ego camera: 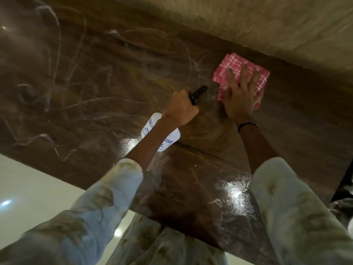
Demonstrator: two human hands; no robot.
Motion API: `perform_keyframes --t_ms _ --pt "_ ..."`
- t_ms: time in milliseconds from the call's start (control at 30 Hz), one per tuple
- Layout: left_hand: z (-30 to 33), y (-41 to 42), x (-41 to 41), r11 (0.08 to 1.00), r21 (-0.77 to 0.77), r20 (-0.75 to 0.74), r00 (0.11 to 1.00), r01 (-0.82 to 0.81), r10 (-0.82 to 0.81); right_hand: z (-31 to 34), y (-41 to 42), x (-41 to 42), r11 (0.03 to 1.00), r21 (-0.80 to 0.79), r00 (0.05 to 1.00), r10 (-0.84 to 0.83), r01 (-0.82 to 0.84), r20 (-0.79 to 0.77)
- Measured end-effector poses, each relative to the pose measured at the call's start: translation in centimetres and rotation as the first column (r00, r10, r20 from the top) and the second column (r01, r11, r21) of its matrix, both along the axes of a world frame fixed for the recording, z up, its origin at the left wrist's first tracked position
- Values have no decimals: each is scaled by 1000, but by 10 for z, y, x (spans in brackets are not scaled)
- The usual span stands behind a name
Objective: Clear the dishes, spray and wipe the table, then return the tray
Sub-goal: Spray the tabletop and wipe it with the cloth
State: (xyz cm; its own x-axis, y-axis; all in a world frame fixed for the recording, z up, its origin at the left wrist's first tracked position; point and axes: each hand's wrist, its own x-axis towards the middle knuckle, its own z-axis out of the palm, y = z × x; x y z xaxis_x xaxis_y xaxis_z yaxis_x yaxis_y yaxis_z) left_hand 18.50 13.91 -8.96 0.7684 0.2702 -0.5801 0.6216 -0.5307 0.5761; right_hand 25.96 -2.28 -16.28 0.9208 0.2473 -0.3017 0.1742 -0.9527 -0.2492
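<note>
pressing cloth (241, 72), bottle (160, 133) label half hidden by wrist

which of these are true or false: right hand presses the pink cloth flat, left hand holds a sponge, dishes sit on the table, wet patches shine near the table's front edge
1. The right hand presses the pink checked cloth flat on the table. True.
2. The left hand holds a sponge. False: it grips a white spray bottle with a black nozzle.
3. Dishes sit on the table. False: none are in view.
4. Wet patches shine near the table's front edge. True.
</note>
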Motion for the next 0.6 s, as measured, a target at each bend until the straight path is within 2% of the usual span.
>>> perform_keyframes --t_ms 133,233,300,367,433,600 --pt "5 11 2 1000 18 45 999 -14 14 -4 34 -21 955 19 955 294 -295 29" --pt "6 17 6 1000 24 36 999 -9 8 -4 12 -45 859 -35 858 512 -511 39" --pt "4 20 9 1000 8 32 999 -2 2 -5 -19 -45 830 -61 829 558 -555 37" --pt "3 22 12 1000 6 42 999 -20 20 -6 -45 -34 857 -85 858 512 -508 43" --pt "3 25 15 999 12 45 998 -35 35 -5 -54 -15 915 -95 917 397 -392 44" --pt "0 32 17 999 -22 31 999 -36 37 -4 -13 43 996 -62 997 63 -60 42"
